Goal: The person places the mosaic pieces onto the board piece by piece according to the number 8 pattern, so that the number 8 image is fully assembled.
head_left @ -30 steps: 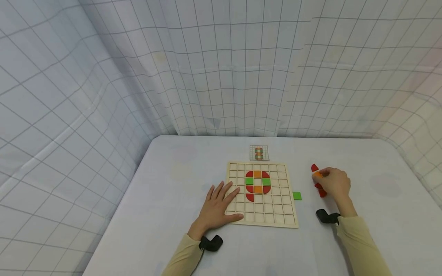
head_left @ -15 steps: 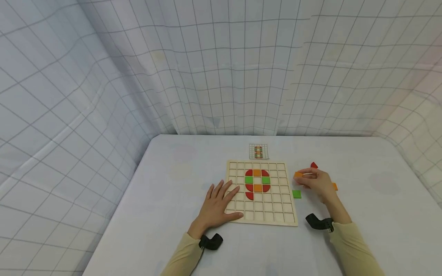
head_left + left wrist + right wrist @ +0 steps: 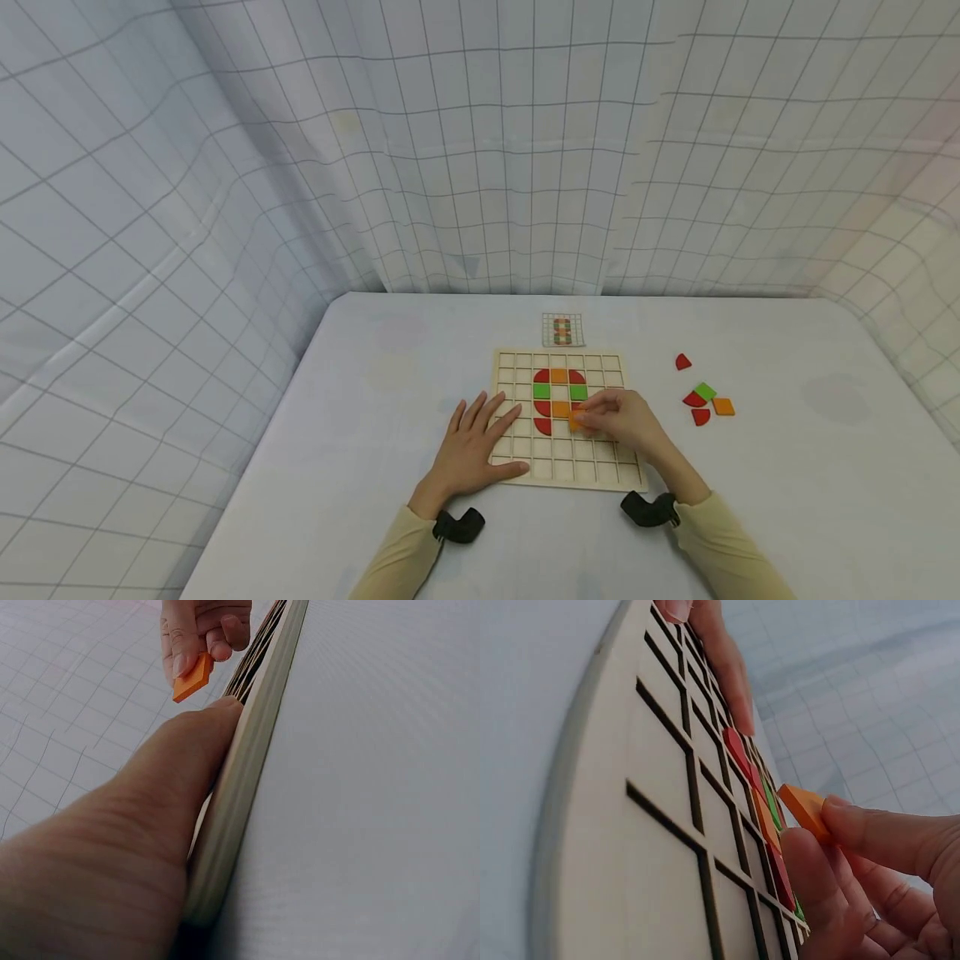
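A wooden grid board (image 3: 573, 472) lies on the table. My left hand (image 3: 467, 458) rests on its left edge with fingers spread. Between thumb and fingers, my right hand (image 3: 628, 419) pinches an orange square tile (image 3: 804, 808) over the board, just right of the lone red quarter-round tile (image 3: 542, 427). In the left wrist view that orange tile (image 3: 192, 678) is tilted and held clear of the grid. Red quarter-rounds, orange squares (image 3: 559, 376) and green squares (image 3: 542, 391) form a ring in the cells; its lower right part is partly hidden by my right fingers.
Behind the board lies a small card (image 3: 562, 330) printed with a coloured grid pattern. To the right are loose red quarter-rounds (image 3: 682, 362), a green square (image 3: 705, 391) and an orange square (image 3: 723, 407). White gridded curtains (image 3: 480, 167) hang around the table.
My right hand has moved left from the loose tiles to above the board, carrying the orange square. The green square beside the board is now out of sight behind my arm. My left hand stays put.
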Demonstrator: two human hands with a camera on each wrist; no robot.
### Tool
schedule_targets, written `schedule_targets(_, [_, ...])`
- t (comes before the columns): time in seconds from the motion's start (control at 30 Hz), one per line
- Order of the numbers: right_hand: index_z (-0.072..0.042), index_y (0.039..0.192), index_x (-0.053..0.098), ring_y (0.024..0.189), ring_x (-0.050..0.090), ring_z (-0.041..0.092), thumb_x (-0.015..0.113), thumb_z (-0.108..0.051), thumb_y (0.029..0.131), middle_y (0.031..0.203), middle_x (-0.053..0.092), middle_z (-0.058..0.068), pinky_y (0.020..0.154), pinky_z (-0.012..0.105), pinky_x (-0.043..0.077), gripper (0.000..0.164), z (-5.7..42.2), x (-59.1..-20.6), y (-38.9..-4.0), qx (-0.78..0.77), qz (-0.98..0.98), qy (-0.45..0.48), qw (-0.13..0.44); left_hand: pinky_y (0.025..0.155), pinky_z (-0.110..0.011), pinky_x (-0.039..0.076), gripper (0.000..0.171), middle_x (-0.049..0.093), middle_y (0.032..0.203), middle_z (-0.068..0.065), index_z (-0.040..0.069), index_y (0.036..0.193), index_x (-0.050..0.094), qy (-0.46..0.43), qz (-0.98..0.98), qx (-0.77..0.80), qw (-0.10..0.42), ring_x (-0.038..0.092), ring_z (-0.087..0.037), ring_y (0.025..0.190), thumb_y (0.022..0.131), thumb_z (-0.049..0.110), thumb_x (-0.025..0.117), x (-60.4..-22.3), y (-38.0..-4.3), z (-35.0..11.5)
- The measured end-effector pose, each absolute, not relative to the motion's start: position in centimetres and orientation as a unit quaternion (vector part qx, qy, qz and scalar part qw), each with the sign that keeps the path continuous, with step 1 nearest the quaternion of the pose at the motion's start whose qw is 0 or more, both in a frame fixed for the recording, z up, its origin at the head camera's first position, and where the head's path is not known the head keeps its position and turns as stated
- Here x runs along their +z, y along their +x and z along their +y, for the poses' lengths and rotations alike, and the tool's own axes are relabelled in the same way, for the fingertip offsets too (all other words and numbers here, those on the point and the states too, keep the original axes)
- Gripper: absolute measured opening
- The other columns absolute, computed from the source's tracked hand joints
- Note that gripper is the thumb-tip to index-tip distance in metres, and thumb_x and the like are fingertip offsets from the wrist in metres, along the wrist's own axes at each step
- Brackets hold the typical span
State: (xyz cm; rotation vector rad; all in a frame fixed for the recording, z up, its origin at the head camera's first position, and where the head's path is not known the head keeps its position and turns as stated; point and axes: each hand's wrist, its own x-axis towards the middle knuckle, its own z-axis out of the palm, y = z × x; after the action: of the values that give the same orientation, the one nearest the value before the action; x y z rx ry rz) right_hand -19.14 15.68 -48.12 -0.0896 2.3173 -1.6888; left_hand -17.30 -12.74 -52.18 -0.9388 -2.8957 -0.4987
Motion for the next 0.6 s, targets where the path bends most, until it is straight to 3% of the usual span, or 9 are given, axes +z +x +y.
schedule_targets(0.3, [-0.005,0.084,0.068,0.049,0.054,0.016,0.078,-0.018,0.080,0.068,0.065,0.001,0.045,0.026,0.044,0.016,13.4,-48.6,-18.8,-0.514,0.849,-0.042,0.115,0.111,-0.051,0.003,0.083,0.019,0.156,-0.004,0.026,0.151,0.028,-0.300,-0.940,-0.159,0.021,0.008,-0.028,0.143,0.083,0.067,0.053,-52.2,-17.3,-12.6])
schedule_targets(0.6, [-0.012,0.073,0.067,0.060,0.050,0.014,0.080,-0.021,0.077,0.066,0.059,-0.005,0.054,0.030,0.040,0.016,12.5,-48.7,-18.6,-0.431,0.900,-0.033,0.055,0.110,-0.053,0.008,0.083,0.023,0.154,-0.006,0.024,0.151,0.030,-0.305,-0.938,-0.161,0.039,0.012,-0.030,0.142,0.083,0.066,0.054,-52.2,-17.3,-12.7])
